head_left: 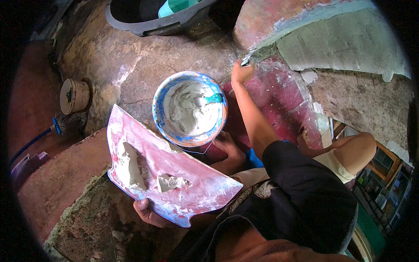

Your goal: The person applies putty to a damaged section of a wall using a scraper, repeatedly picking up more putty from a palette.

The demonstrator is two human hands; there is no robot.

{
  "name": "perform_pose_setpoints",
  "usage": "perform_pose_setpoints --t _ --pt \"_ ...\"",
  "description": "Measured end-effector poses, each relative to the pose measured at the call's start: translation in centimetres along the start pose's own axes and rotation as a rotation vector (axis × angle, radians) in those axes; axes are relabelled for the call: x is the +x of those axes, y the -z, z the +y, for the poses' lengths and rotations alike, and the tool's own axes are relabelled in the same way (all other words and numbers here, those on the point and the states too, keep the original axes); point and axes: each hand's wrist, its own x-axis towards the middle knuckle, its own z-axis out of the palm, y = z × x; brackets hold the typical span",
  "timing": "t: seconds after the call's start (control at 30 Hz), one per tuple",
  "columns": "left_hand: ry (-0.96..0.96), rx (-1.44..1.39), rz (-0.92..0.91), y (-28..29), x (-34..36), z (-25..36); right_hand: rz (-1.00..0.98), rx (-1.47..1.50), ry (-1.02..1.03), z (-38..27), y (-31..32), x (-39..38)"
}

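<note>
My left hand (148, 213) grips the lower edge of a pink, roughly triangular board (205, 183), tilted across my lap. On it lie a thick strip of wet white plaster (129, 168) and a smaller lump (171, 182). My right arm reaches away to the base of the wall, where my right hand (242, 72) is closed around a flat, plaster-smeared blade tool (246, 60); its exact kind is hard to make out. Between my arms stands a bucket (157, 114) smeared blue and white, part full of white plaster (192, 111). A green-handled tool (214, 98) sticks into the plaster.
Freshly smoothed grey plaster (340, 50) covers part of the wall at the far right. A black tub (150, 29) holding a turquoise container (176, 6) stands at the back. At the left are a small pail (78, 96) and a blue-handled brush (56, 125). My bare foot is beside the bucket.
</note>
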Motion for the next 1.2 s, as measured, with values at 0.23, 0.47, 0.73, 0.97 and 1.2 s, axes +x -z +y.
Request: perform_pose_setpoints --t 0.23,0.47,0.73,0.97,1.2 --pt "0.036 -0.046 0.003 -0.4 0.1 0.2 -0.055 -0.040 -0.023 -0.5 -0.4 -1.4" --pt "0.058 -0.066 -0.004 -0.2 0.3 -0.5 0.018 -0.042 -0.009 1.6 0.3 -0.1" --pt "0.046 -0.231 0.153 -2.7 -0.5 0.0 -0.128 0.009 -0.006 1.5 2.7 -0.1" --pt "0.069 -0.231 0.088 -3.8 -0.9 -0.5 -0.361 -0.063 0.329 1.2 6.6 3.2" --pt "0.042 0.015 0.044 1.0 -0.8 -1.7 -0.661 -0.083 0.580 2.1 9.4 9.1"
